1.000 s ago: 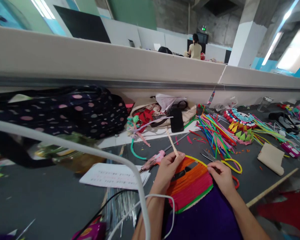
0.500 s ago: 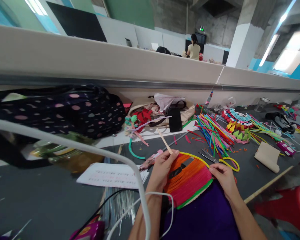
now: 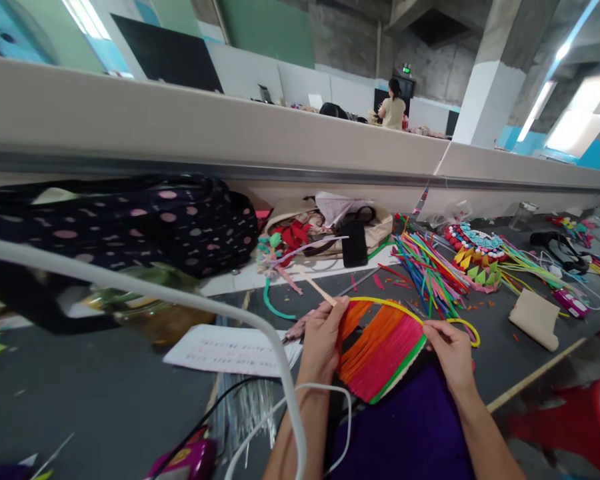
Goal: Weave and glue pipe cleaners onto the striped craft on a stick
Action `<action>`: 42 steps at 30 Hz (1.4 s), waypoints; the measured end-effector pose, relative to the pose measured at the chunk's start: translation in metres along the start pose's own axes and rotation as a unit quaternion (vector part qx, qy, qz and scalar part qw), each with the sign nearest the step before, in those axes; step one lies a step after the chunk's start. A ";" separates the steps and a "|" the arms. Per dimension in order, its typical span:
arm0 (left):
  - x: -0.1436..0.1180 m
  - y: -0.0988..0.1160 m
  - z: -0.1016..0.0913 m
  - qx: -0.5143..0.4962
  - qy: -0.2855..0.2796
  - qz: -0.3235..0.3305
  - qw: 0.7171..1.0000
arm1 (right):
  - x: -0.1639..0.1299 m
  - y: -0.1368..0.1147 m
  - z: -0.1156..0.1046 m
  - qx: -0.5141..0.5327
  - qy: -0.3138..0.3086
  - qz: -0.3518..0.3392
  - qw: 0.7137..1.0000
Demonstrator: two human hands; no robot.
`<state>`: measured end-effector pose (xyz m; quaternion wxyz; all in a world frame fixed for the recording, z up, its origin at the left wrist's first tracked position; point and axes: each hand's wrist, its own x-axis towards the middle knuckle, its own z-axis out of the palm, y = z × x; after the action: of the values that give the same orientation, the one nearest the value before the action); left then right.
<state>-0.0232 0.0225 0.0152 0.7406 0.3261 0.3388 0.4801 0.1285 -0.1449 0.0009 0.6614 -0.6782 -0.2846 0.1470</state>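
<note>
Between my hands, above the near table edge, is a fan-shaped craft piece (image 3: pixel 380 340) with orange and pink strands, a green lower edge and a yellow pipe cleaner (image 3: pixel 387 303) along its curved top. My left hand (image 3: pixel 325 333) grips its left end, where a pale wrapped stick (image 3: pixel 314 285) points up and away. With thumb and fingers my right hand (image 3: pixel 447 347) pinches the right end of the yellow rim. Gaps show among the orange strands. Just beyond my right hand, the yellow-handled scissors (image 3: pixel 470 328) lie partly hidden behind the piece.
A bundle of colourful pipe cleaners (image 3: pixel 427 273) lies beyond the scissors. Farther back are a black phone (image 3: pixel 355 244) and a dark patterned bag (image 3: pixel 200 227). A white tube (image 3: pixel 180 283) arches across the near left, above a paper sheet (image 3: pixel 225 350). A red stool (image 3: pixel 575 420) stands at right.
The fan piece has tilted and risen slightly, with wider gaps showing between its orange strands. Both hands keep their hold on it. The camera view has shifted a little.
</note>
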 end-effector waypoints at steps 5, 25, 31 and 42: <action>0.001 0.001 -0.001 -0.019 0.024 0.018 0.999 | 0.004 -0.004 0.007 0.006 0.010 -0.004 1.000; 0.001 -0.009 0.003 -0.051 0.127 0.068 0.988 | 0.017 -0.009 0.062 0.356 0.041 0.132 0.924; 0.000 -0.010 0.003 -0.088 0.145 0.085 0.982 | 0.016 -0.010 0.077 0.398 0.053 0.136 0.906; 0.001 -0.012 0.000 -0.073 0.153 0.070 0.983 | 0.019 -0.002 0.076 0.344 0.059 0.120 0.929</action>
<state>-0.0167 0.0197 0.0059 0.6664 0.2166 0.3887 0.5983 0.0996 -0.0719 0.0001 0.8474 -0.4452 -0.0937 0.2736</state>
